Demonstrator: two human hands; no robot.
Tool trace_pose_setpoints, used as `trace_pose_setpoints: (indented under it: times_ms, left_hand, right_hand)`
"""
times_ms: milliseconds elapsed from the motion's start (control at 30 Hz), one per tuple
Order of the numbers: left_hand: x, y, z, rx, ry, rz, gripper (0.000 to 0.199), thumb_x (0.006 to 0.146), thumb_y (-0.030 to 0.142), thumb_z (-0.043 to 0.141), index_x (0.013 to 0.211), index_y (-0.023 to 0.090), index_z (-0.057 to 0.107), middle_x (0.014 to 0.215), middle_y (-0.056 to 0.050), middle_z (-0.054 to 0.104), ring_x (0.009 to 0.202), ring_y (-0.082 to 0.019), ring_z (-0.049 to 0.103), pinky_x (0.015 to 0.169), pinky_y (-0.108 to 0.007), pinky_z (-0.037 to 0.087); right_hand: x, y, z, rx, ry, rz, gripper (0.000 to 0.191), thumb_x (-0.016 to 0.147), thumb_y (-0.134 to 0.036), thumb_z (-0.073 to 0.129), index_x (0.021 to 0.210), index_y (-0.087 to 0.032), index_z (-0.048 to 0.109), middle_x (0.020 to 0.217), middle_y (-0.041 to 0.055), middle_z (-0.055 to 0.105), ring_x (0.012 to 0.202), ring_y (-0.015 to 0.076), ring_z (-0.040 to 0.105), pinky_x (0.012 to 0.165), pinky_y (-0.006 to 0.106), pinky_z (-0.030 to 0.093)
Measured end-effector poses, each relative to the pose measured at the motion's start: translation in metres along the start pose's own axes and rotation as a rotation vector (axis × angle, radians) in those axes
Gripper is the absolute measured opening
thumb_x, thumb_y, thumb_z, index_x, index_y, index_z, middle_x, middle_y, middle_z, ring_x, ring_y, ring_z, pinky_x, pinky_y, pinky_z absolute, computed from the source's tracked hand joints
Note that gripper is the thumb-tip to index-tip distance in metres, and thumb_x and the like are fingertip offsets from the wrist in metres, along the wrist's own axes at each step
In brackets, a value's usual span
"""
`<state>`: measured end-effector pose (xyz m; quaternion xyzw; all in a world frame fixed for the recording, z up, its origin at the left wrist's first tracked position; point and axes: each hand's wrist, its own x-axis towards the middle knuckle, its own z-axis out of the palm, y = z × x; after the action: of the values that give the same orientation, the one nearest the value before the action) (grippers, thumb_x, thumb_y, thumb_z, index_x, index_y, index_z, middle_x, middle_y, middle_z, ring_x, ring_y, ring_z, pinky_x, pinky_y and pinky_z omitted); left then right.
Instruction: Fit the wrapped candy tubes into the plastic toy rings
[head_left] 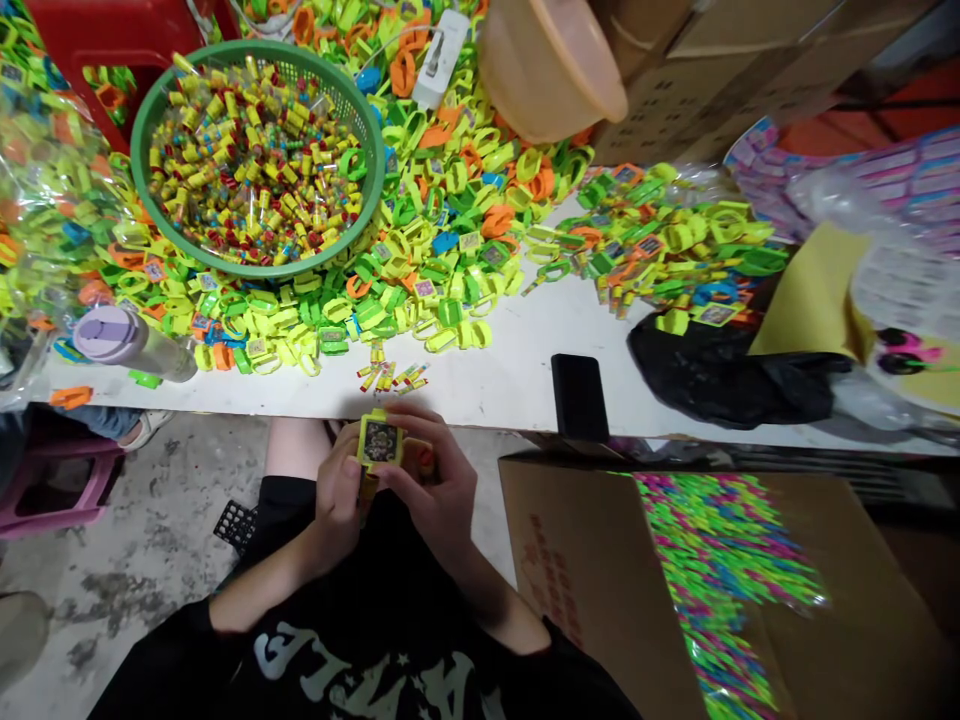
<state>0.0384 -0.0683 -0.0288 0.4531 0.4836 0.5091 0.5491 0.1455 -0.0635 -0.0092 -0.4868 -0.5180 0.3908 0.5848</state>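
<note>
A yellow-green toy watch (381, 443) with a dark patterned square face is held up between both hands, just below the table's front edge. My left hand (337, 490) pinches its left side, the thumb beside the face. On the other side my right hand (442, 485) has its thumb and fingers closed on the watch, and a small yellow and red piece (425, 460) shows by its palm. Several small yellow and red tubes (391, 377) lie on the white table (510, 375) just beyond the hands. Loose green, yellow and orange toy watches (442, 250) are heaped behind them.
A green basket (259, 268) of wrapped yellow tubes stands at the back left, with a lilac-lidded bottle (135, 343) in front. Right of centre lies a black phone-like object (580, 398). An open carton (592, 580) with colourful sticks stands lower right. An orange tub (551, 70) is behind.
</note>
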Motion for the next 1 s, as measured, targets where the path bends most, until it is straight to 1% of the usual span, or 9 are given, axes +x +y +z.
trace_pose_setpoints:
  times_ms: [133,267,333,500,567,633,733,867,1000]
  left_hand:
    - [0.000,0.000,-0.004,0.033,-0.037,0.036,0.047,0.087,0.055,0.041,0.098,0.018,0.068,0.104,-0.010,0.065,0.103,-0.025,0.056,0.096,-0.037,0.042]
    - [0.000,-0.001,-0.004,0.055,-0.035,0.067,0.041,0.088,0.049,0.044,0.096,0.018,0.069,0.103,-0.009,0.065,0.103,-0.023,0.057,0.096,-0.035,0.042]
    - [0.000,-0.001,-0.003,0.032,-0.022,0.045,0.040,0.089,0.049,0.044,0.096,0.017,0.069,0.104,-0.009,0.065,0.104,-0.023,0.057,0.097,-0.036,0.042]
    - [-0.001,0.002,-0.002,-0.041,-0.014,-0.055,0.041,0.090,0.048,0.041,0.098,0.016,0.067,0.105,-0.010,0.065,0.104,-0.024,0.058,0.097,-0.037,0.043]
    - [-0.001,0.004,-0.003,-0.050,-0.010,-0.085,0.041,0.090,0.048,0.043,0.096,0.016,0.067,0.104,-0.010,0.065,0.102,-0.024,0.059,0.096,-0.036,0.044]
    - [-0.001,0.006,-0.003,-0.037,-0.010,-0.107,0.041,0.090,0.048,0.043,0.097,0.016,0.066,0.103,-0.009,0.065,0.099,-0.023,0.059,0.092,-0.035,0.046]
    - [0.000,0.009,-0.004,0.007,0.002,-0.127,0.039,0.089,0.049,0.044,0.095,0.016,0.065,0.096,-0.007,0.065,0.093,-0.021,0.060,0.089,-0.033,0.047]
    - [0.002,0.009,-0.005,0.032,0.047,-0.170,0.038,0.088,0.049,0.046,0.084,0.017,0.065,0.081,-0.005,0.064,0.086,-0.020,0.061,0.083,-0.031,0.048]
    - [0.004,0.004,-0.006,0.080,0.053,-0.153,0.035,0.088,0.049,0.047,0.080,0.020,0.065,0.082,-0.004,0.064,0.084,-0.020,0.060,0.085,-0.031,0.048]
  right_hand:
    - [-0.001,0.002,-0.003,-0.007,-0.016,0.015,0.028,0.077,-0.030,0.069,0.104,-0.027,0.063,0.114,0.0059,0.063,0.108,0.0222,0.058,0.090,0.039,0.049]
    - [-0.002,0.004,-0.003,-0.014,-0.026,-0.012,0.028,0.078,-0.031,0.068,0.105,-0.027,0.061,0.113,0.0059,0.062,0.107,0.0215,0.059,0.089,0.037,0.049]
    - [-0.002,0.005,-0.002,-0.001,-0.032,-0.006,0.031,0.078,-0.032,0.068,0.107,-0.026,0.060,0.115,0.0063,0.061,0.107,0.0215,0.058,0.088,0.036,0.050]
    - [-0.002,0.007,0.000,0.001,-0.060,0.097,0.037,0.076,-0.038,0.069,0.110,-0.026,0.059,0.113,0.0056,0.063,0.106,0.0213,0.059,0.088,0.034,0.050]
    - [-0.002,0.010,-0.001,-0.023,-0.057,0.075,0.037,0.076,-0.038,0.069,0.110,-0.026,0.060,0.115,0.0059,0.062,0.107,0.0217,0.059,0.089,0.035,0.050]
    - [-0.001,0.013,-0.003,-0.076,-0.064,0.010,0.036,0.077,-0.038,0.068,0.111,-0.027,0.060,0.116,0.0062,0.061,0.108,0.0222,0.058,0.090,0.036,0.049]
    - [0.001,0.016,-0.007,-0.192,-0.112,-0.070,0.033,0.081,-0.036,0.064,0.114,-0.028,0.060,0.114,0.0056,0.063,0.106,0.0211,0.060,0.089,0.035,0.050]
    - [0.002,0.017,-0.010,-0.298,-0.164,-0.063,0.031,0.088,-0.032,0.056,0.119,-0.029,0.059,0.115,0.0046,0.065,0.101,0.0183,0.063,0.084,0.031,0.052]
    - [0.002,0.017,-0.012,-0.299,-0.174,-0.068,0.032,0.090,-0.031,0.053,0.122,-0.028,0.057,0.116,0.0042,0.064,0.101,0.0167,0.063,0.085,0.029,0.052]
